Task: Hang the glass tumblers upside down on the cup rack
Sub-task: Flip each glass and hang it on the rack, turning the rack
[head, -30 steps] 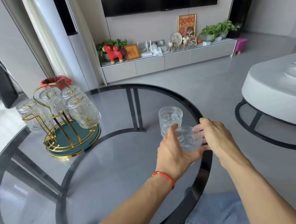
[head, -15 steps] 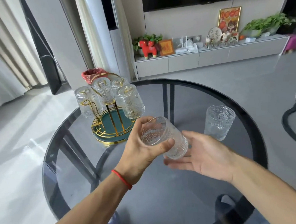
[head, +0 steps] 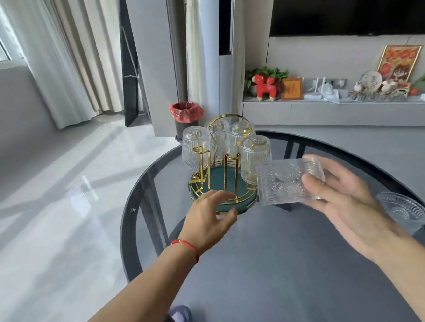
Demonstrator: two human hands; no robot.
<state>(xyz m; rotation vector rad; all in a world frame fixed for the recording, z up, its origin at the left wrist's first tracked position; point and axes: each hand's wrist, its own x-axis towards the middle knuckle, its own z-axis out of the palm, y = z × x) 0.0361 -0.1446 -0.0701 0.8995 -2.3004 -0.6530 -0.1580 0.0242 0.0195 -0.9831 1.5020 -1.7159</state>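
Right hand (head: 334,197) clamps a tumbler (head: 287,182) sideways at the rack's (head: 222,185) three o'clock, left hand (head: 208,219) spread and empty by the base; the embossed glass looks rigid, breakable, slick, best gripped round its ribbed wall.

Left hand (head: 209,220) spread; right hand (head: 345,202) cupped, gripping.

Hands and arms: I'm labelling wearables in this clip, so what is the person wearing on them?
Both forearms are bare, with no sleeves showing. The left hand has a thin red string bracelet at the wrist. The right hand shows no watch or glove; it is blurred.
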